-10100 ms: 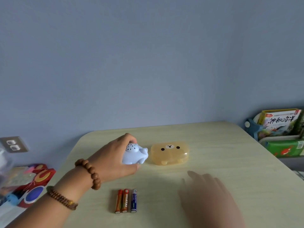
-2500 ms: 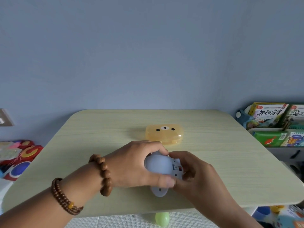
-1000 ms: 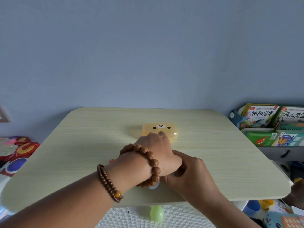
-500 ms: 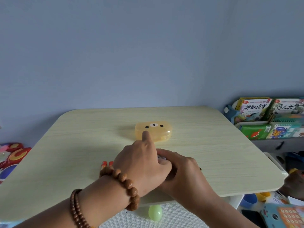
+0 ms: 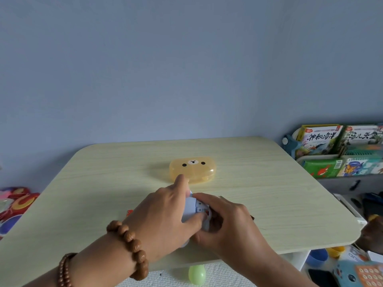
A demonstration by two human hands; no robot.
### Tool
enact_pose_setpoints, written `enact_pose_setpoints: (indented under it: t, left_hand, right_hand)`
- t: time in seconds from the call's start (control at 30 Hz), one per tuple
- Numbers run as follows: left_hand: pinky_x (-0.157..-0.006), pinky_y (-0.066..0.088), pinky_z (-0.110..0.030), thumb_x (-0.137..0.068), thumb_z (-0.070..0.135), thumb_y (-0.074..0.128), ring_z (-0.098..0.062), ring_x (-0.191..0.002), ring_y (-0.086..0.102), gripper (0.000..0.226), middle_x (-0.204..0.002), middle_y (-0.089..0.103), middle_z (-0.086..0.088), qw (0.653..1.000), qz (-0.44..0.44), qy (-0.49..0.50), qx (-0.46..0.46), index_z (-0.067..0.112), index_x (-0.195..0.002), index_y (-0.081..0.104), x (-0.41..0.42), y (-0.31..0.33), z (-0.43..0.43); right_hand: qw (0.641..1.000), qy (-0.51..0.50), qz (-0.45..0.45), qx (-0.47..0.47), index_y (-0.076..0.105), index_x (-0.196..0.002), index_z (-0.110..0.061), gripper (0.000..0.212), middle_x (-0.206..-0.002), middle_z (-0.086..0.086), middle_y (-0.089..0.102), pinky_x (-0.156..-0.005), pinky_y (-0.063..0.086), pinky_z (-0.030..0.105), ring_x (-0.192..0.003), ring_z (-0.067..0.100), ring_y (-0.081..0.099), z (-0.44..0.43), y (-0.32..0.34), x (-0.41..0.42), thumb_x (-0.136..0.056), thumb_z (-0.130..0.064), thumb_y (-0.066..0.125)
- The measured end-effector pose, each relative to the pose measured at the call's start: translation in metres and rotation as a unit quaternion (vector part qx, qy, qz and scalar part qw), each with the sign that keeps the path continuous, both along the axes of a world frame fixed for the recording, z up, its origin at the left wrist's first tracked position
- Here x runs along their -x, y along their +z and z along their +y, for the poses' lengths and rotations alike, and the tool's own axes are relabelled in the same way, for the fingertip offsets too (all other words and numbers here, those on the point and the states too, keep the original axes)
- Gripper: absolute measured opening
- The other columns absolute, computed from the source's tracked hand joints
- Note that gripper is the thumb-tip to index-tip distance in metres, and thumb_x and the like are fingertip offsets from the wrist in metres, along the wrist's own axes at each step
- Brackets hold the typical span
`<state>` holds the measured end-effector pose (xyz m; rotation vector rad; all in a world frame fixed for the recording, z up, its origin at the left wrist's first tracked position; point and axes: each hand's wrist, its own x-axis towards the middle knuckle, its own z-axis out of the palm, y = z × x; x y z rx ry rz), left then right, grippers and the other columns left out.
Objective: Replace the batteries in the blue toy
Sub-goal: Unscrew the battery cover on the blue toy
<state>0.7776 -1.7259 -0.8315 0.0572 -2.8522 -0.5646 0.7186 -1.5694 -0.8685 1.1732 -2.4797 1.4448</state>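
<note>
At the near edge of the pale wood-grain table (image 5: 269, 183), both hands are closed around the blue toy (image 5: 191, 209), which is held just above the tabletop between them. The left hand (image 5: 163, 216) wraps the toy's left side, thumb pressed against its lower face and index finger extended forward. The right hand (image 5: 226, 220) clasps the right side, its fingers curled over an opened area where small white and red internal parts are visible; whether a battery sits there cannot be determined. Two beaded bracelets (image 5: 132, 247) circle the left wrist and forearm. A small red-orange tip (image 5: 129, 212), likely a battery end, shows just left of the left hand. Beyond the hands, apart from them, lies a translucent orange bear-face case (image 5: 199, 169), closed. A green egg (image 5: 196, 274) rests on the floor below the table edge. Children's books (image 5: 339, 150) stand in a rack at right.
</note>
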Motion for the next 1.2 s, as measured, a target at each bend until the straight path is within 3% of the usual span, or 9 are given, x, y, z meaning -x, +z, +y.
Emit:
enact_pose_setpoints:
  t: [0.13, 0.27, 0.47, 0.57, 0.73, 0.9, 1.0, 1.1, 1.2]
  left_hand:
    - [-0.073, 0.05, -0.027, -0.087, 0.053, 0.056, -0.012, -0.086, 0.06, 0.033, -0.116, 0.063, 0.013, 1.0, -0.003, -0.007, -0.018, 0.034, -0.093, 0.029, 0.001, -0.001, -0.006]
    - [-0.069, 0.054, -0.034, -0.072, 0.067, 0.043, -0.012, -0.073, 0.062, 0.038, -0.102, 0.066, 0.01, 0.999, 0.011, -0.027, -0.026, 0.035, -0.091, 0.033, 0.0, -0.002, -0.014]
    - [-0.062, 0.053, -0.042, -0.073, 0.06, 0.039, -0.012, -0.056, 0.053, 0.03, -0.07, 0.06, 0.007, 0.998, 0.011, -0.013, -0.053, 0.034, -0.087, 0.037, 0.002, -0.001, -0.02]
    - [-0.063, 0.051, -0.026, -0.069, 0.075, 0.056, -0.008, -0.068, 0.06, 0.05, -0.083, 0.065, 0.01, 0.999, -0.015, 0.011, -0.046, 0.032, -0.089, 0.038, 0.001, 0.005, -0.01]
    - [-0.052, 0.039, -0.023, -0.082, 0.053, 0.06, -0.009, -0.059, 0.051, 0.036, -0.072, 0.056, 0.007, 0.999, 0.01, 0.041, 0.007, 0.027, -0.087, 0.036, 0.005, 0.007, 0.007]
    - [-0.056, 0.04, -0.026, -0.075, 0.053, 0.047, -0.011, -0.057, 0.048, 0.03, -0.073, 0.062, 0.004, 0.999, 0.018, 0.022, -0.025, 0.027, -0.089, 0.042, 0.004, 0.005, -0.004]
    - [-0.054, 0.041, -0.025, -0.083, 0.052, 0.045, -0.012, -0.055, 0.048, 0.027, -0.069, 0.058, 0.006, 0.998, 0.045, -0.028, -0.041, 0.028, -0.092, 0.048, -0.001, 0.001, -0.014]
    - [-0.062, 0.05, -0.033, -0.089, 0.057, 0.04, -0.012, -0.068, 0.057, 0.03, -0.08, 0.062, 0.008, 0.994, 0.082, -0.065, -0.042, 0.029, -0.093, 0.05, -0.003, -0.006, -0.022]
    - [-0.071, 0.054, -0.037, -0.091, 0.058, 0.04, -0.013, -0.086, 0.065, 0.031, -0.1, 0.066, 0.008, 0.988, 0.121, -0.086, -0.043, 0.029, -0.094, 0.05, -0.003, -0.011, -0.028]
  right_hand:
    - [1.0, 0.007, -0.011, 0.003, 0.071, -0.108, -0.034, 0.035, -0.081, -0.008, 0.072, -0.058, 0.047, 0.014, -0.069, 0.012, 0.063, 0.001, 0.002, -0.002, -0.076, -0.024, 0.08]
    - [1.0, 0.014, -0.027, 0.002, 0.072, -0.109, -0.036, 0.036, -0.081, -0.008, 0.072, -0.058, 0.046, 0.015, -0.066, 0.008, 0.06, 0.0, 0.004, -0.004, -0.076, -0.028, 0.083]
    - [0.999, 0.021, -0.049, -0.003, 0.071, -0.112, -0.039, 0.043, -0.082, -0.01, 0.072, -0.059, 0.043, 0.011, -0.064, 0.002, 0.058, 0.001, 0.004, -0.004, -0.073, -0.033, 0.088]
    - [1.0, 0.001, -0.017, -0.01, 0.069, -0.112, -0.04, 0.043, -0.084, -0.011, 0.073, -0.061, 0.044, 0.01, -0.071, 0.008, 0.064, 0.0, 0.001, -0.003, -0.074, -0.028, 0.084]
    - [1.0, -0.002, -0.015, -0.002, 0.069, -0.109, -0.043, 0.043, -0.079, -0.013, 0.069, -0.059, 0.039, 0.007, -0.066, 0.005, 0.058, -0.001, 0.0, -0.006, -0.073, -0.022, 0.081]
    - [1.0, -0.006, -0.013, -0.007, 0.068, -0.109, -0.047, 0.043, -0.08, -0.022, 0.069, -0.06, 0.041, 0.006, -0.071, 0.003, 0.062, 0.0, -0.001, -0.004, -0.073, -0.029, 0.083]
    - [1.0, -0.003, -0.026, -0.012, 0.07, -0.114, -0.042, 0.045, -0.088, -0.026, 0.071, -0.065, 0.044, 0.007, -0.081, 0.003, 0.067, 0.0, -0.002, -0.003, -0.073, -0.035, 0.087]
    - [1.0, 0.006, -0.027, -0.005, 0.069, -0.115, -0.042, 0.044, -0.093, -0.024, 0.072, -0.068, 0.048, 0.01, -0.086, 0.007, 0.069, 0.0, -0.004, -0.002, -0.074, -0.045, 0.085]
    - [1.0, 0.003, -0.016, 0.0, 0.064, -0.109, -0.055, 0.041, -0.097, -0.024, 0.073, -0.072, 0.052, 0.013, -0.092, 0.007, 0.07, -0.001, -0.005, -0.001, -0.074, -0.046, 0.085]
